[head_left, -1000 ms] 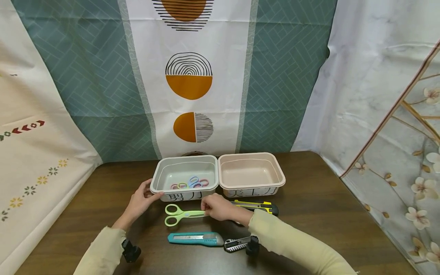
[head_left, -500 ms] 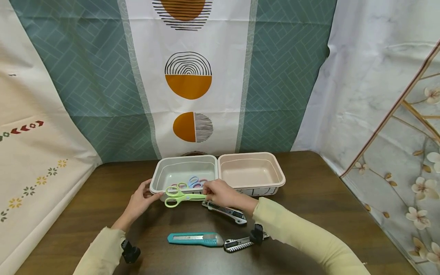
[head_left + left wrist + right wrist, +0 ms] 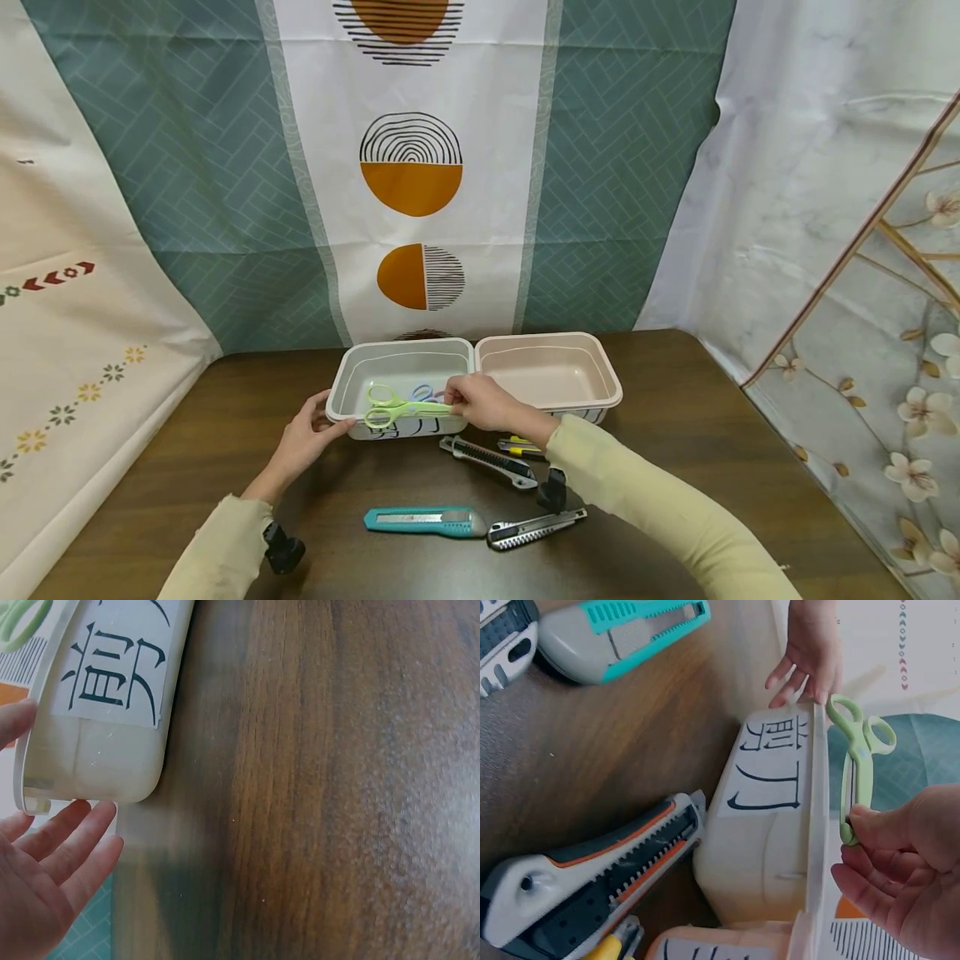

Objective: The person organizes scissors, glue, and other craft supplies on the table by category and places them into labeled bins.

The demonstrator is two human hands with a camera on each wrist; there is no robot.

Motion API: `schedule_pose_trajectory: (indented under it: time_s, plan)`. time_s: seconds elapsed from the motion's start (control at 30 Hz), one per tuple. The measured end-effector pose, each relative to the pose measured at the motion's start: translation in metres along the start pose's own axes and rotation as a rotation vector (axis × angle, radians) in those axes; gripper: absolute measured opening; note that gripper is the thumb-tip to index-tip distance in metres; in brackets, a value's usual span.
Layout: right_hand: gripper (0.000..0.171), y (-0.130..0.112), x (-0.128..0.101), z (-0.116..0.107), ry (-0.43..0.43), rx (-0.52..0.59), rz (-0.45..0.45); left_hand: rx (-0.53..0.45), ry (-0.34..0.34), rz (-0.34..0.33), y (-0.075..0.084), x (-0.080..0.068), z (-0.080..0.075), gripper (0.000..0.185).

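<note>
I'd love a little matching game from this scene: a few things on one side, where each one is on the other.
Things:
1. green scissors
2. teal knife
3. pink bin
4. left hand

Places:
A. right of the grey bin, touching it
B. on the table, nearest the person
C. at the grey bin's front left corner
D. pinched by the right hand over the grey bin's front rim

Pairs: 1-D, 2-B, 3-A, 4-C
</note>
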State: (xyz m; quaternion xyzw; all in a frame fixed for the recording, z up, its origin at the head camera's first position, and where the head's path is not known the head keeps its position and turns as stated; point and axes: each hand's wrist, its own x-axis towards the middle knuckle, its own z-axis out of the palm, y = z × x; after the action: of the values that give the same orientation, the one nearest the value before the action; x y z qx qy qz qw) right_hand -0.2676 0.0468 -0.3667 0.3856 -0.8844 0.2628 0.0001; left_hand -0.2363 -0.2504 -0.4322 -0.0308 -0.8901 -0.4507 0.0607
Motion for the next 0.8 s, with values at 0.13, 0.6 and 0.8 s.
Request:
schedule_pose_trajectory:
  time_s: [0.13,0.6,0.8]
  plan:
    - [0.006,0.001,0.004,-0.003,0.009,0.019,0.005,-0.018,-0.001,-0.004,0.001,0.000,0.000,0.069]
    - [0.006,0.008,0.019,-0.004,0.029,0.005,-0.007,-0.003,-0.006,-0.007,0.002,-0.001,0.000,0.070]
    - [0.006,0.013,0.023,-0.005,0.017,0.009,0.007,-0.006,-0.007,-0.013,0.002,0.000,0.000,0.070]
